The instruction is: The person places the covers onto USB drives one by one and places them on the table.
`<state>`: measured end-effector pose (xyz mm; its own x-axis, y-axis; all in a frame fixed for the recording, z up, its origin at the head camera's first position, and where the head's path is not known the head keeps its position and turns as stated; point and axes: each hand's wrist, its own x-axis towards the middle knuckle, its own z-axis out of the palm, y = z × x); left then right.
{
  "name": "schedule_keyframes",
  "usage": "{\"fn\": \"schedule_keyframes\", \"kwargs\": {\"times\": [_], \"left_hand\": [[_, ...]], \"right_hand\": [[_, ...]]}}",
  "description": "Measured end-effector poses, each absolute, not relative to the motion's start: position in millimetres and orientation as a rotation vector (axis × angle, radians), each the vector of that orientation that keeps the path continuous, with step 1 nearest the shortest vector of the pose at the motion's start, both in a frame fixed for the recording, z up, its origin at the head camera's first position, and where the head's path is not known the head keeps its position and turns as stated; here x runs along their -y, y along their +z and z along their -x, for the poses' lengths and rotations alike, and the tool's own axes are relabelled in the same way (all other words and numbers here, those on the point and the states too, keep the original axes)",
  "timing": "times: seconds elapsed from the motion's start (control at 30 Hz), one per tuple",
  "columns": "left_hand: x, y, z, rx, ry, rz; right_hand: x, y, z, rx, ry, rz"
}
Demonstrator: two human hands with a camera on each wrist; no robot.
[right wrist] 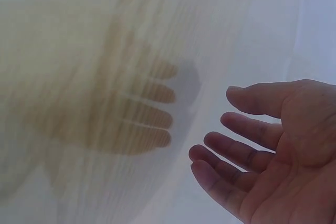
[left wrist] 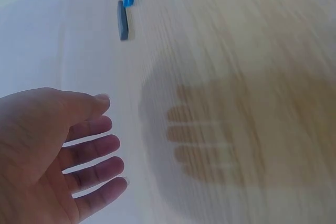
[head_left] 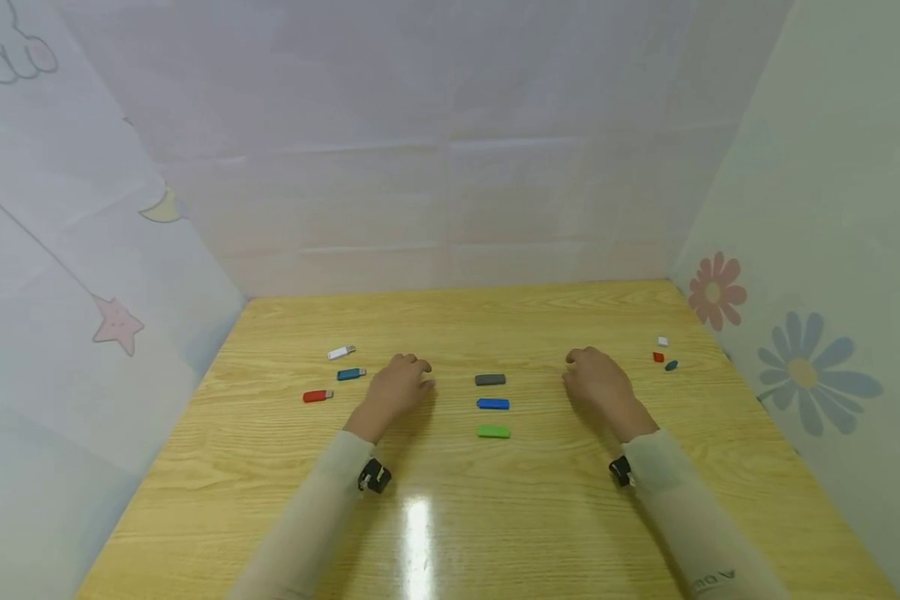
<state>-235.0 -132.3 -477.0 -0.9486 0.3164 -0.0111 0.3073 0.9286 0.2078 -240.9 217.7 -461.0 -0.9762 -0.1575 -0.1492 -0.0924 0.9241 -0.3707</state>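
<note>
My left hand (head_left: 399, 387) hovers over the table with relaxed, slightly bent fingers and nothing in it. Between the hands lie a dark grey USB stick (head_left: 490, 379), a blue one (head_left: 492, 404) and a green one (head_left: 493, 432), in a column. In the left wrist view the grey stick (left wrist: 122, 20) shows beyond the thumb. My right hand (head_left: 598, 383), equally relaxed and holding nothing, is to the right of that column. Left of my left hand are a white USB stick (head_left: 341, 352), a teal-blue one (head_left: 351, 374) and a red one (head_left: 317, 396), metal plugs bare.
Near the table's right edge lie a small white cap (head_left: 662, 342), a red cap (head_left: 657, 357) and a blue cap (head_left: 671, 365). The wooden table (head_left: 450, 333) meets pale sheets at the back and both sides. Light glares off its front.
</note>
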Motion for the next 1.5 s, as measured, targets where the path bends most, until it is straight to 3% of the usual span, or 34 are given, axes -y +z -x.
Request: {"fn": "schedule_keyframes", "kwargs": {"times": [1.1,1.5], "left_hand": [[225,-476,236,-3.148,0.201,-0.266],[255,-469,213,-3.088,0.177,-0.237]], "right_hand": [[-325,-471,256,-2.920,-0.553,0.087],[-337,-470,253,-2.942,-0.507,0.101]]}}
